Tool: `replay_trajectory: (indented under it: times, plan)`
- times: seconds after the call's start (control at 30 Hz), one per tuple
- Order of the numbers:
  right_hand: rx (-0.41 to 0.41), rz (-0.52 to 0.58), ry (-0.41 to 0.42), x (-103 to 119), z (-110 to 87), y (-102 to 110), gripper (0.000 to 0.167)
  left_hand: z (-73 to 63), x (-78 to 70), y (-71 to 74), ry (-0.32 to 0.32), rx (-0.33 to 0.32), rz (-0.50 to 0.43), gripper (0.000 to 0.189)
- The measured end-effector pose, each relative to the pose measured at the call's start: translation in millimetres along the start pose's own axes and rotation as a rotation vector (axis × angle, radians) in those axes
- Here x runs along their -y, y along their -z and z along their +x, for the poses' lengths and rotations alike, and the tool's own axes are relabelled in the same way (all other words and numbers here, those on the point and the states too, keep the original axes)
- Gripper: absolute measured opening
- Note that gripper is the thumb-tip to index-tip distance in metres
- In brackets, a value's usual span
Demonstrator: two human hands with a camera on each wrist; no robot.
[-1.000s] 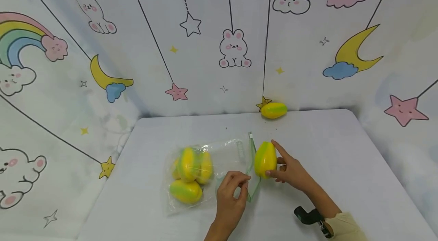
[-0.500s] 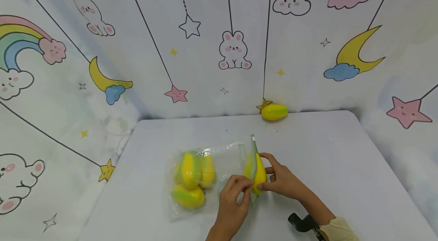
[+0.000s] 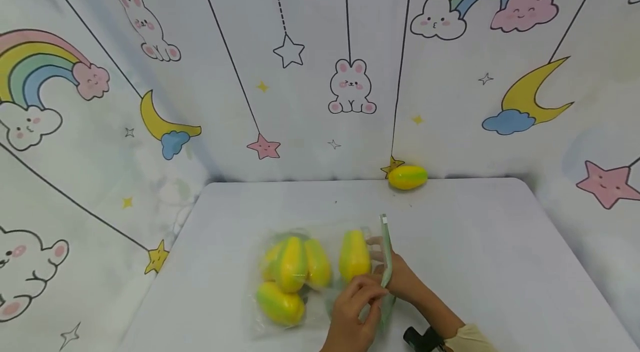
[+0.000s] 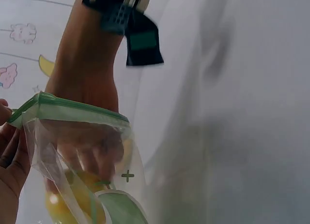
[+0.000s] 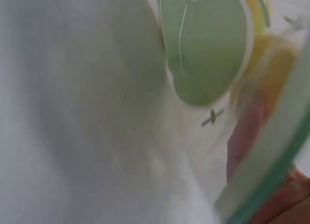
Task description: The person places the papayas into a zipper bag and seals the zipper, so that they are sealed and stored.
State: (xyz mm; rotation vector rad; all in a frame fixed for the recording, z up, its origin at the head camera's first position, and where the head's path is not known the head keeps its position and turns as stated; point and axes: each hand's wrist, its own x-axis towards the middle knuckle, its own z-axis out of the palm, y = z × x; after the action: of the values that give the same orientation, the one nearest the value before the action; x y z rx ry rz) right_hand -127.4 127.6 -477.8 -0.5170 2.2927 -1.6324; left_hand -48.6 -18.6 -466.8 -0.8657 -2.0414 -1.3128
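A clear zip bag point(image 3: 265, 331) with a green zip strip point(image 3: 386, 246) lies on the white table, its mouth to the right. My left hand point(image 3: 351, 316) pinches the edge of that mouth. Through the opening reaches my right hand point(image 3: 401, 278), its fingers and thumb on a glossy yellow-green toy mango point(image 3: 354, 256) inside the bag. In the left wrist view the right hand's fingers point(image 4: 99, 156) come down onto the mango point(image 4: 72, 204) behind the plastic. Several similar mangoes point(image 3: 292, 264) are bunched at the bag's far left end.
One more yellow-green mango point(image 3: 407, 177) sits at the table's back edge, against the patterned backdrop point(image 3: 300, 91). A black wrist camera point(image 3: 422, 338) is strapped on the right wrist. A green printed label point(image 5: 208, 45) on the bag shows in the right wrist view.
My right hand has moved left, carrying the mango from outside the bag through its mouth to the inside. My left hand keeps its pinch on the bag's edge.
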Motion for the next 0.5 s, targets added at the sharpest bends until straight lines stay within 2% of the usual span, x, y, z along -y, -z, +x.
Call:
replay_trajectory:
  times: [0.1, 0.27, 0.4, 0.5]
  plan:
    - [-0.017, 0.042, -0.015, 3, 3.6, -9, 0.064, -3.8, 2.0, -6.5, -0.047, 0.024, -0.016, 0.019]
    - [-0.055, -0.042, -0.029, 7, 6.0, -15, 0.052, -6.3, 1.7, -8.7, -0.076, 0.047, -0.015, 0.014]
    - [-0.086, -0.116, 0.01, -3, 3.9, -13, 0.038, -3.5, 0.5, -6.6, -0.082, 0.049, -0.019, 0.015]
    - [-0.092, -0.1, 0.113, -16, -0.1, -6, 0.029, 1.2, -2.6, -4.4, -0.077, 0.045, -0.02, 0.014]
